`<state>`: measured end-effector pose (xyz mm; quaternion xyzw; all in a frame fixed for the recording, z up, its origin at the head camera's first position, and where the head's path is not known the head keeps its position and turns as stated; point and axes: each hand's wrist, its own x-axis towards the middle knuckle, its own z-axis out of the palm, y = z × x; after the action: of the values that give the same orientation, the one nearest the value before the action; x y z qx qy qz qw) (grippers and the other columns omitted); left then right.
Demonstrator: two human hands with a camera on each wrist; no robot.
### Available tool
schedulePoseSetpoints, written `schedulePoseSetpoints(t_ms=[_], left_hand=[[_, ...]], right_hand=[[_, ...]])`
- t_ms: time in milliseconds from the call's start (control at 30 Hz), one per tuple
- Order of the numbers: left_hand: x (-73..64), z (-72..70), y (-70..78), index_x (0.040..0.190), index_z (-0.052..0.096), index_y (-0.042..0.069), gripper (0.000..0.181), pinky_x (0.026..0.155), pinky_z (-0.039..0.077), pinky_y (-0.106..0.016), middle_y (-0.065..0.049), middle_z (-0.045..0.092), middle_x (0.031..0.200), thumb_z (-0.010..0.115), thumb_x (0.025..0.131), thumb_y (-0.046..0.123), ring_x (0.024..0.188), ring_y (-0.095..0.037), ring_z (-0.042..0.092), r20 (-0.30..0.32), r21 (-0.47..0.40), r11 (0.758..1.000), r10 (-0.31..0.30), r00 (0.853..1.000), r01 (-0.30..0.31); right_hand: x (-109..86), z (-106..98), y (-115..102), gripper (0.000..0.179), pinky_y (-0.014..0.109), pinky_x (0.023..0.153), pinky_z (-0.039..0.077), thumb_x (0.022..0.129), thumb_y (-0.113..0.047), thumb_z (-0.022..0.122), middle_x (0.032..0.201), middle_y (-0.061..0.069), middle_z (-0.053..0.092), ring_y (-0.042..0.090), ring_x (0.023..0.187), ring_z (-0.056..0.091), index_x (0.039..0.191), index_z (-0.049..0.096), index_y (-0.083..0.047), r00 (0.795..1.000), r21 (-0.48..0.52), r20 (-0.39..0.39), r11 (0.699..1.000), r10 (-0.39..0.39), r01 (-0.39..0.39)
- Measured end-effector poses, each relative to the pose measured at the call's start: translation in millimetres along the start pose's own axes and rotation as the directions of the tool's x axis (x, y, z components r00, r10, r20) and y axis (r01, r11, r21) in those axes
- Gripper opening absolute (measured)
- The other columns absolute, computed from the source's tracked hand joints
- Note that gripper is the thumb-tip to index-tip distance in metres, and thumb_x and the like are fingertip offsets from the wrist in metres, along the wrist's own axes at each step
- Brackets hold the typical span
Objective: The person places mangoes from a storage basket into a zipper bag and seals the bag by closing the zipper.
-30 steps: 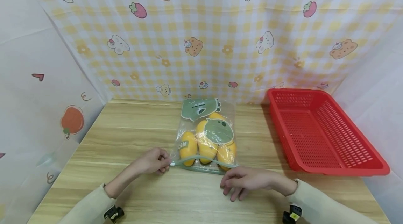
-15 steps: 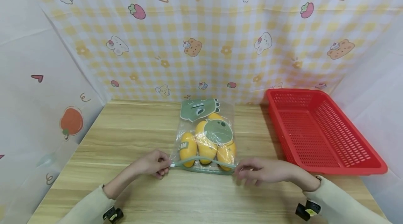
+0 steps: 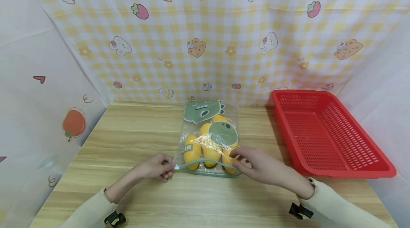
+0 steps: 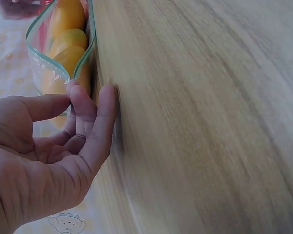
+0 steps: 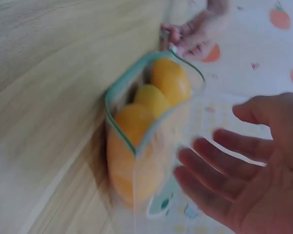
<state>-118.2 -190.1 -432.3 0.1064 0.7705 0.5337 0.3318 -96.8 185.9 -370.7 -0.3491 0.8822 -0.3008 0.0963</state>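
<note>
A clear zip bag (image 3: 223,133) with green cartoon prints lies on the table, holding several yellow mango-like fruits (image 3: 192,148). Its green-edged mouth gapes toward me, as the right wrist view shows with the fruits (image 5: 171,80) inside. My left hand (image 3: 158,166) pinches the bag's left corner by the white slider (image 3: 177,167); thumb and forefinger meet there in the left wrist view. My right hand (image 3: 259,165) hovers at the bag's right corner, fingers spread and apart from the bag in the right wrist view (image 5: 249,170). It covers part of the right-hand fruit.
A red plastic basket (image 3: 293,149) with slotted walls stands to the right of the bag. The wooden table (image 3: 144,121) meets a yellow checked cloth (image 3: 221,68) at the back. White printed sheets (image 3: 41,114) flank both sides.
My right hand has moved from below the bag's right corner, out to the right, then up and over that corner. The left hand and the bag have stayed nearly still.
</note>
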Motion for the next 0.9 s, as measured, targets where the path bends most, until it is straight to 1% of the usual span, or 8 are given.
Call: schedulePoseSetpoints(t_ms=[67,167,267,367,433,533,700,900], left_hand=[[0.3,-0.4,-0.4,0.094,0.061,-0.006,0.020,0.067,0.061,-0.035,-0.009,0.064,0.078,0.052,0.106,0.008,0.067,-0.014,0.060,0.008,-0.003,1.000,-0.004,1.000,0.004],[0.3,-0.6,-0.6,0.095,0.061,-0.006,0.021,0.069,0.062,-0.036,-0.010,0.064,0.079,0.052,0.106,0.008,0.068,-0.014,0.061,0.008,-0.009,1.000,-0.004,1.000,0.004],[-0.3,0.0,-0.2,0.095,0.060,-0.007,0.021,0.070,0.062,-0.038,-0.011,0.064,0.080,0.051,0.106,0.008,0.069,-0.015,0.061,-0.002,-0.017,1.000,0.005,1.000,-0.005],[-0.7,0.8,0.5,0.095,0.061,-0.007,0.020,0.071,0.062,-0.039,-0.012,0.064,0.081,0.051,0.106,0.008,0.069,-0.016,0.061,-0.011,-0.024,1.000,0.008,1.000,-0.008],[-0.9,1.4,0.9,0.096,0.061,-0.007,0.020,0.071,0.062,-0.040,-0.012,0.063,0.081,0.051,0.106,0.007,0.070,-0.017,0.061,-0.014,-0.024,1.000,0.008,1.000,-0.008],[-0.9,1.6,1.5,0.097,0.060,-0.008,0.020,0.072,0.062,-0.040,-0.012,0.063,0.082,0.051,0.106,0.008,0.070,-0.017,0.061,-0.018,-0.023,1.000,0.008,1.000,-0.009],[-1.9,2.0,2.2,0.098,0.060,-0.008,0.021,0.071,0.061,-0.039,-0.012,0.063,0.082,0.051,0.106,0.009,0.070,-0.017,0.060,-0.016,-0.027,1.000,0.015,1.000,-0.016],[-2.3,2.3,2.5,0.095,0.059,-0.006,0.020,0.071,0.061,-0.038,-0.011,0.063,0.082,0.050,0.107,0.008,0.071,-0.017,0.060,-0.011,-0.027,0.999,0.024,1.000,-0.025]], right_hand=[[7.3,9,-4,0.029,0.037,0.084,0.058,0.099,-0.025,0.068,0.119,0.002,0.069,0.016,0.103,0.067,0.124,0.066,-0.009,0.995,-0.122,-0.071,0.991,-0.068,0.059],[19.6,22,-9,0.036,0.038,0.089,0.057,0.094,-0.026,0.074,0.125,0.005,0.066,0.020,0.110,0.064,0.126,0.066,-0.010,0.972,-0.272,-0.135,0.951,-0.190,0.148],[32.5,35,-12,0.046,0.044,0.098,0.052,0.091,-0.028,0.077,0.135,0.011,0.060,0.026,0.121,0.059,0.130,0.064,-0.008,0.941,-0.368,-0.153,0.901,-0.303,0.231],[44.3,48,-14,0.053,0.049,0.105,0.046,0.090,-0.031,0.078,0.142,0.016,0.054,0.032,0.129,0.053,0.134,0.061,-0.007,0.916,-0.423,-0.139,0.859,-0.376,0.289],[51.0,55,-15,0.057,0.050,0.107,0.044,0.089,-0.033,0.079,0.144,0.017,0.052,0.034,0.131,0.050,0.136,0.060,-0.006,0.908,-0.446,-0.124,0.840,-0.399,0.309],[59.1,65,-17,0.059,0.051,0.104,0.046,0.089,-0.037,0.078,0.144,0.016,0.053,0.035,0.131,0.051,0.136,0.060,-0.007,0.905,-0.485,-0.102,0.815,-0.412,0.317],[69.7,79,-23,0.059,0.051,0.103,0.047,0.090,-0.042,0.076,0.144,0.014,0.053,0.036,0.134,0.048,0.136,0.061,-0.008,0.909,-0.518,-0.060,0.792,-0.412,0.324],[81.8,93,-32,0.061,0.049,0.107,0.043,0.089,-0.046,0.076,0.145,0.012,0.052,0.033,0.135,0.045,0.136,0.062,-0.010,0.909,-0.563,-0.030,0.758,-0.415,0.328]])
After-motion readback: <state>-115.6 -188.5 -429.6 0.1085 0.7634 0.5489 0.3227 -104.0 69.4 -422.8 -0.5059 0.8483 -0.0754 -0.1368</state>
